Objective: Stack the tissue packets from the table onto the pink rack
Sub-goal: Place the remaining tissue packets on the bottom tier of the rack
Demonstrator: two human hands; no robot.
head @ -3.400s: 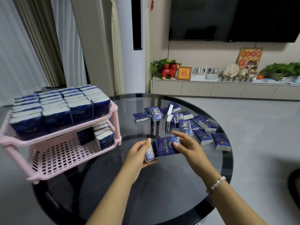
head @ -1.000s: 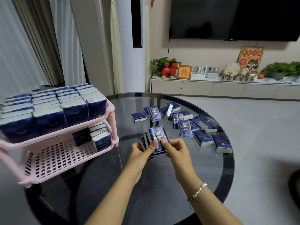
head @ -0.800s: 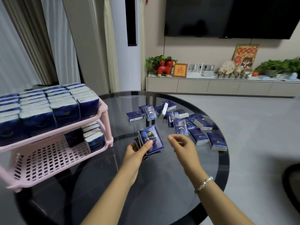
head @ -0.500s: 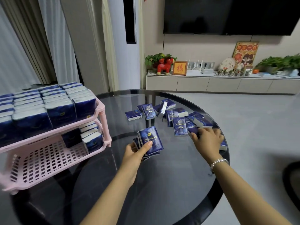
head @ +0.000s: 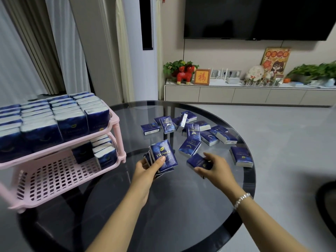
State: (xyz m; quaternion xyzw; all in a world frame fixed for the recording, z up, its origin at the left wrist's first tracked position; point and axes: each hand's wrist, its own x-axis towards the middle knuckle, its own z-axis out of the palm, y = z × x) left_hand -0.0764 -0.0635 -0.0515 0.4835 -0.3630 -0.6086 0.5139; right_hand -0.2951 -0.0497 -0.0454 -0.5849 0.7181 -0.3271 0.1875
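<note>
My left hand (head: 148,169) grips a fanned bunch of blue tissue packets (head: 164,155) upright above the round glass table (head: 181,215), thumb on the front one. My right hand (head: 213,167) holds a single blue packet (head: 197,160) just right of the bunch. Several loose packets (head: 190,130) lie scattered on the far half of the table, and one packet (head: 241,156) lies apart near the right rim. The pink rack (head: 60,171) stands on the left: its top shelf is packed with packets (head: 51,117), while its lower shelf holds a few packets (head: 101,151) at the back right corner.
The lower shelf's perforated floor is mostly bare at the front. Beyond the table are a white cabinet (head: 245,92) with ornaments and plants, a wall television (head: 254,17), and curtains (head: 36,48) behind the rack. A dark chair edge (head: 327,200) shows at the right.
My right hand let go of the bunch, reached right to the loose packets, picked one up and drew it back toward the bunch. My left hand kept holding the bunch.
</note>
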